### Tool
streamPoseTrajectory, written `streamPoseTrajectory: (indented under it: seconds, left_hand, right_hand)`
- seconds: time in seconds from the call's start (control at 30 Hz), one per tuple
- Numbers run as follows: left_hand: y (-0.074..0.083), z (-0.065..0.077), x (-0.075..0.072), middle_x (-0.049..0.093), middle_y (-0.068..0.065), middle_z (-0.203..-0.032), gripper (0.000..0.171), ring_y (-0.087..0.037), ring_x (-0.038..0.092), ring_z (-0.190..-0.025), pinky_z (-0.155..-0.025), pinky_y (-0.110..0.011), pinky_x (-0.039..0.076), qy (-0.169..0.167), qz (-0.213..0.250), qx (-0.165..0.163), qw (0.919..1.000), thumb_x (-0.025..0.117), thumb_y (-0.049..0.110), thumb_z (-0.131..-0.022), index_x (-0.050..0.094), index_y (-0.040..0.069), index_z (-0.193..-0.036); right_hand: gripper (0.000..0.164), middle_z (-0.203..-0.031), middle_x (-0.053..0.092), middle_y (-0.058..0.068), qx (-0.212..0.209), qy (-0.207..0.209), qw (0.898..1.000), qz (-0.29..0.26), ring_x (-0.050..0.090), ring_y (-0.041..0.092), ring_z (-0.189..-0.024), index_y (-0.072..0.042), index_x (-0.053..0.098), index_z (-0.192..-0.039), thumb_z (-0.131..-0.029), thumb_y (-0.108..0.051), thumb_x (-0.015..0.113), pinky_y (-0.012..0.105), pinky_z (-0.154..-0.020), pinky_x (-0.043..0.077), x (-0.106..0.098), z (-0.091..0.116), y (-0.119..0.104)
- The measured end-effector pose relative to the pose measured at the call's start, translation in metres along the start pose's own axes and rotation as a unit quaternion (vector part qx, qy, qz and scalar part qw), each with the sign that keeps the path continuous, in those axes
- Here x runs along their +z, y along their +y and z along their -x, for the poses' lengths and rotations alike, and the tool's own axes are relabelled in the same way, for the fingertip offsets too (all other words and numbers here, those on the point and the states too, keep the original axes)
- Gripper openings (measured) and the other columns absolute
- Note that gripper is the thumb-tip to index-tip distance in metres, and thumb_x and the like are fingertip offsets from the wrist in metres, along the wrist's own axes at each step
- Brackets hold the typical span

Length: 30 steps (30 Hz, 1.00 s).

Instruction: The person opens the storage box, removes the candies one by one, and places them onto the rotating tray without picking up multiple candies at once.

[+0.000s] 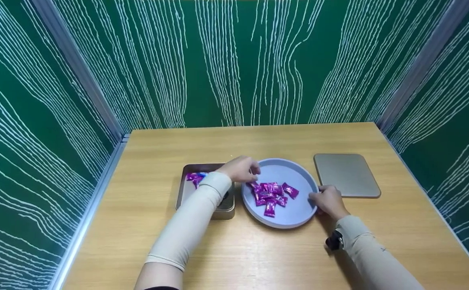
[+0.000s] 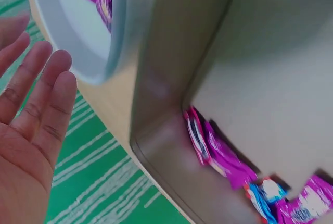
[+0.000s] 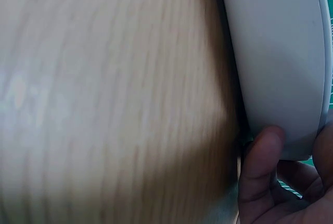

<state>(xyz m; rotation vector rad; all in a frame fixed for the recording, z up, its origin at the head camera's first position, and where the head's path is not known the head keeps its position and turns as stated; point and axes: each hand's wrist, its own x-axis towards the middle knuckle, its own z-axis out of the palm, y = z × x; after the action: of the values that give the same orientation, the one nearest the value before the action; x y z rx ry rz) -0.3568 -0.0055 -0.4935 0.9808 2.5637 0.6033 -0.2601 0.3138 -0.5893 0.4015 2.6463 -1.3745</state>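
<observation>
A round pale grey tray (image 1: 298,169) holds a loose heap of purple wrapped candies (image 1: 266,193). My right hand (image 1: 330,201) grips its right rim, with fingers (image 3: 263,153) curled against the underside in the right wrist view. Over the tray's left rim is my left hand (image 1: 240,168); its fingers (image 2: 54,101) are spread and hold nothing in the left wrist view. Left of the tray stands a rectangular metal tin (image 1: 226,214), partly hidden by my left forearm. Purple candies (image 2: 226,156) and a blue-wrapped candy (image 2: 265,198) lie along the tin's inner edge.
A flat metal lid (image 1: 347,175) lies on the wooden table (image 1: 242,262), right of the tray. Green panels (image 1: 258,60) with white streaks enclose the back and sides. A dark watch-like device (image 1: 334,241) is on the right wrist.
</observation>
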Motion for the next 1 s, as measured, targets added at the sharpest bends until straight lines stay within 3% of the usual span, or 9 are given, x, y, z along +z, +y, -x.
streamPoseTrajectory:
  seconds: [0.23,0.5,0.67,1.0]
  left_hand:
    - [-0.023,0.017,-0.013,0.081,-0.013,-0.113,0.026,-0.028,0.075,-0.106,-0.096,-0.042,0.061,0.026,0.033,-0.018,0.9990,0.075,0.015,-0.098,0.080,0.002,-0.120]
    - [-0.053,0.038,-0.020,0.080,-0.010,-0.109,0.018,-0.024,0.072,-0.100,-0.099,-0.044,0.060,0.042,0.033,-0.053,0.9971,0.078,0.012,-0.097,0.081,0.004,-0.113]
    - [-0.068,0.040,-0.019,0.081,-0.007,-0.104,0.015,-0.021,0.067,-0.091,-0.095,-0.044,0.060,0.044,0.031,-0.067,0.9963,0.080,0.013,-0.096,0.083,0.005,-0.109]
    - [-0.088,0.031,-0.003,0.082,-0.007,-0.112,0.022,-0.025,0.071,-0.099,-0.099,-0.044,0.060,0.041,-0.001,-0.104,0.9937,0.080,0.005,-0.091,0.085,0.011,-0.112]
  right_hand:
    - [0.052,-0.078,0.075,0.017,-0.005,0.016,1.000,-0.004,0.060,0.011,-0.044,0.019,0.064,-0.134,-0.091,-0.011,0.065,0.029,-0.043,0.055,0.000,-0.002,0.002]
    - [0.050,-0.087,0.077,0.026,-0.002,0.005,1.000,-0.002,0.060,0.013,-0.046,0.020,0.063,-0.134,-0.094,-0.010,0.066,0.029,-0.045,0.056,-0.001,-0.001,0.001]
    - [0.052,-0.091,0.077,0.029,0.000,0.005,1.000,0.002,0.061,0.013,-0.047,0.019,0.061,-0.137,-0.095,-0.010,0.066,0.029,-0.046,0.056,-0.003,0.000,0.000]
    - [0.048,-0.090,0.077,0.023,0.022,-0.001,1.000,-0.003,0.062,0.014,-0.051,0.015,0.065,-0.135,-0.095,-0.011,0.066,0.029,-0.048,0.056,-0.002,0.003,-0.002]
